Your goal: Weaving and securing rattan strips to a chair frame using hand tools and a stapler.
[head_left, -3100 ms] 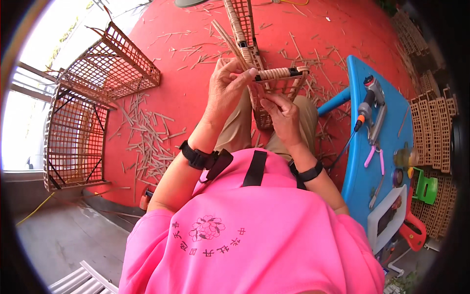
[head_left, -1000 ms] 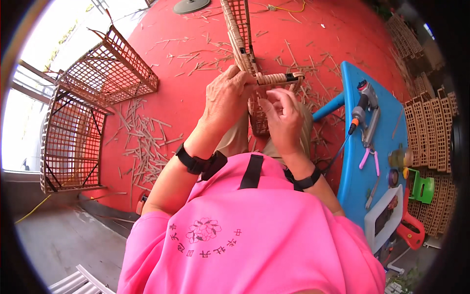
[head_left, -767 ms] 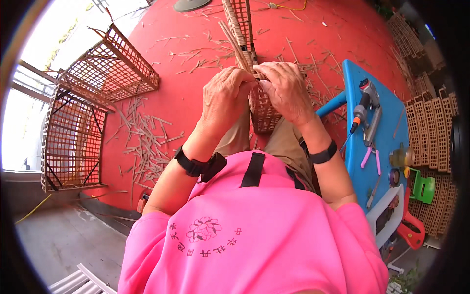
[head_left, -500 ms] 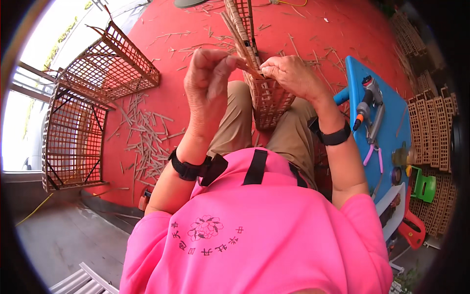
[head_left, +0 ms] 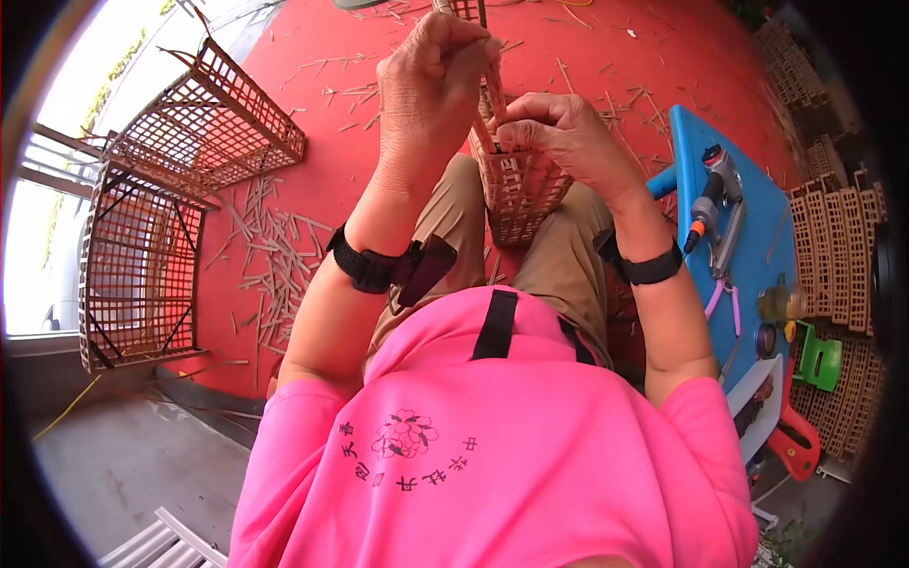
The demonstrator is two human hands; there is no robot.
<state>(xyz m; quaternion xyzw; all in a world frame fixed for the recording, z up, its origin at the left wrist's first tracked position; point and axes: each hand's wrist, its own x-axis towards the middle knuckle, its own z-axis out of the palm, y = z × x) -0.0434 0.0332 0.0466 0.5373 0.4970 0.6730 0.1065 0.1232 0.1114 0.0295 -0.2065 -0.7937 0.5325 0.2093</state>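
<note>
Head view: basket (head_left: 521,197) upper centre, between the knees (head_left: 453,201). Left hand (head_left: 426,83): fingers pinched on a strip (head_left: 498,93). Right hand (head_left: 568,137): fingers narrow, pinching the basket's top edge near it. Looks like edge-binding; next move calls for even tension, flat strip.

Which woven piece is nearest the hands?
The woven basket between the knees: the right hand touches it, while the woven frames far left and lattice stacks far right are untouched.
</note>
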